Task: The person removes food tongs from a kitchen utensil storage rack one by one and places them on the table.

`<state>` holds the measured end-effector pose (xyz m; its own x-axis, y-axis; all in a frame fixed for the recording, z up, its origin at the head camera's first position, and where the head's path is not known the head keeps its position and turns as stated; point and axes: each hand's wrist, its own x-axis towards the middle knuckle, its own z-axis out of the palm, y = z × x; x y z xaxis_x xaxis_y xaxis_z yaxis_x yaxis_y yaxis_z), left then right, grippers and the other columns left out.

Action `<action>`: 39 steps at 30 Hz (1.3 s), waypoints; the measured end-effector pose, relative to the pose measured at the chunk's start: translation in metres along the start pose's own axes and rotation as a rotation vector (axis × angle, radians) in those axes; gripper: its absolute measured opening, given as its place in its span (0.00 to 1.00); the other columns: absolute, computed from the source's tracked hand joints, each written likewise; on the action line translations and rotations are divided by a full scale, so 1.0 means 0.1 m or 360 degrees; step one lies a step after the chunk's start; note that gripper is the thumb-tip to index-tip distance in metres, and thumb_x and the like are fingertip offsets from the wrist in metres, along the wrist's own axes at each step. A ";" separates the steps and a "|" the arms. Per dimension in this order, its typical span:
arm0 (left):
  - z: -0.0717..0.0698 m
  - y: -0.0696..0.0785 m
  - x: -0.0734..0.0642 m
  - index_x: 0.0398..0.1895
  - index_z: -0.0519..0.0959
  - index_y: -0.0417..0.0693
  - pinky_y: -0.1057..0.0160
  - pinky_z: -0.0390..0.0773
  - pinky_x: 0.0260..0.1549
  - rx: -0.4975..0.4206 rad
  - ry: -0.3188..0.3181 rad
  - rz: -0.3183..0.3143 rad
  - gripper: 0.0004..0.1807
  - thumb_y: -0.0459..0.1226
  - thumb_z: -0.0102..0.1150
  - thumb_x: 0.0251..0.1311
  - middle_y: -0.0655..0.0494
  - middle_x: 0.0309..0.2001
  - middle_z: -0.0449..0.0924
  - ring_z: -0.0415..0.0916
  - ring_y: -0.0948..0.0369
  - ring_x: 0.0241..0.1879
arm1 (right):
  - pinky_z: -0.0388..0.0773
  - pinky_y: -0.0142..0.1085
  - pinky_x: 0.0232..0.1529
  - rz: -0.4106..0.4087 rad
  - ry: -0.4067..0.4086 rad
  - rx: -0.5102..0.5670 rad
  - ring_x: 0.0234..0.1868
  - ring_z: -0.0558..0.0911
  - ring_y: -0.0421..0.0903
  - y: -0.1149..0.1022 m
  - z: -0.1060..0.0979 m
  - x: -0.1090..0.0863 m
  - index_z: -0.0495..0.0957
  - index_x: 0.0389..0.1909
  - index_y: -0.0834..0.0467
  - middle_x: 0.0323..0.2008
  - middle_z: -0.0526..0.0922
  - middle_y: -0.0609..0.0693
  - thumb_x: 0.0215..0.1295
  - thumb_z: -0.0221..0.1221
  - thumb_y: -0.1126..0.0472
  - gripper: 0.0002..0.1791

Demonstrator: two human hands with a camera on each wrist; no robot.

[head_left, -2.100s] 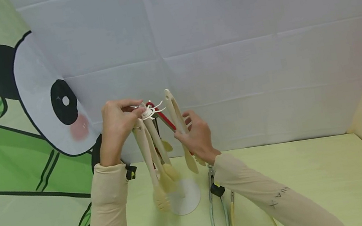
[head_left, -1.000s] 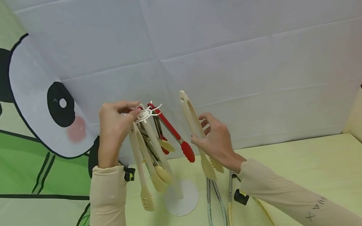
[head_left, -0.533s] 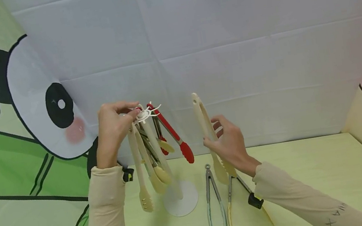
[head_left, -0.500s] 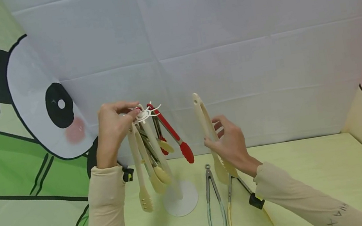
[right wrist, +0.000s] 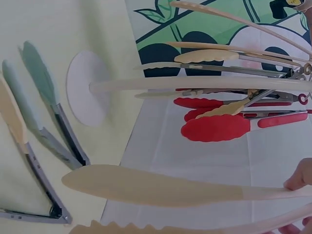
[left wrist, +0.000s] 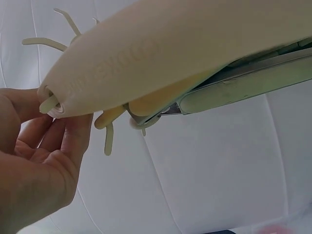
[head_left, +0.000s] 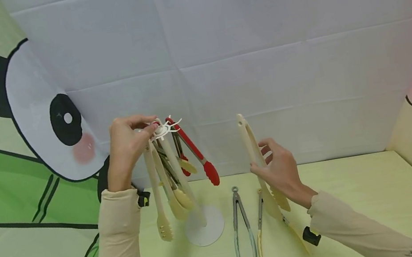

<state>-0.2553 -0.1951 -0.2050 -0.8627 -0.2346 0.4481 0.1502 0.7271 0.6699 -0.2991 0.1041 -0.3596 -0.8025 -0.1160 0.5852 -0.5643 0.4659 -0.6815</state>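
Observation:
At the top of a white rotating utensil stand (head_left: 215,228), my left hand (head_left: 125,148) pinches the hub between thumb and fingers. Cream tongs (left wrist: 122,63) hang beside it in the left wrist view, with a hook through their end hole. Red-tipped tongs (head_left: 192,146) and several other tongs hang around the pole. To the right of the stand, my right hand (head_left: 282,172) grips another pair of cream tongs (right wrist: 146,185) by the handles, held above the table with the tips down. One tip is smooth and the other scalloped.
On the pale yellow table (head_left: 355,203), green-tipped tongs (head_left: 236,236) lie spread in front of the stand. Yellow-tipped tongs (head_left: 260,232) lie spread beside them, partly hidden behind the held tongs. A light cloth wall (head_left: 287,102) rises behind the table.
My right hand has carried the cream tongs rightward and down, away from the stand, uncovering the red tongs and the tongs on the table. My left hand stays at the stand's top.

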 end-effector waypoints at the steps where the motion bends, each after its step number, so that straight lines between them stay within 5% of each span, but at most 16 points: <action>1: -0.01 -0.01 -0.01 0.45 0.85 0.43 0.60 0.72 0.35 -0.0003 -0.0005 0.0006 0.11 0.34 0.61 0.59 0.46 0.42 0.83 0.75 0.55 0.43 | 0.75 0.38 0.22 0.0008 0.0003 -0.0009 0.26 0.79 0.48 0.01 -0.01 -0.02 0.74 0.47 0.59 0.33 0.80 0.54 0.46 0.68 0.62 0.24; 24: -0.07 -0.09 -0.02 0.46 0.84 0.45 0.60 0.69 0.35 -0.0030 -0.0053 0.0020 0.11 0.33 0.59 0.61 0.46 0.44 0.82 0.73 0.55 0.46 | 0.71 0.38 0.21 0.0167 -0.0019 -0.0239 0.25 0.78 0.47 0.31 -0.34 -0.35 0.74 0.47 0.61 0.33 0.80 0.55 0.47 0.65 0.63 0.23; 39: 0.00 -0.06 0.02 0.45 0.84 0.44 0.60 0.69 0.34 -0.0029 -0.0025 -0.0008 0.11 0.32 0.60 0.60 0.45 0.43 0.82 0.73 0.55 0.43 | 0.69 0.37 0.21 0.0240 -0.0120 -0.0361 0.24 0.76 0.45 0.70 -0.45 -0.43 0.73 0.45 0.60 0.31 0.79 0.54 0.46 0.65 0.60 0.22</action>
<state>-0.2577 -0.2003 -0.2081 -0.8708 -0.2279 0.4356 0.1548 0.7139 0.6829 -0.2950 0.1814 -0.4128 -0.8911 -0.0913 0.4446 -0.3864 0.6663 -0.6378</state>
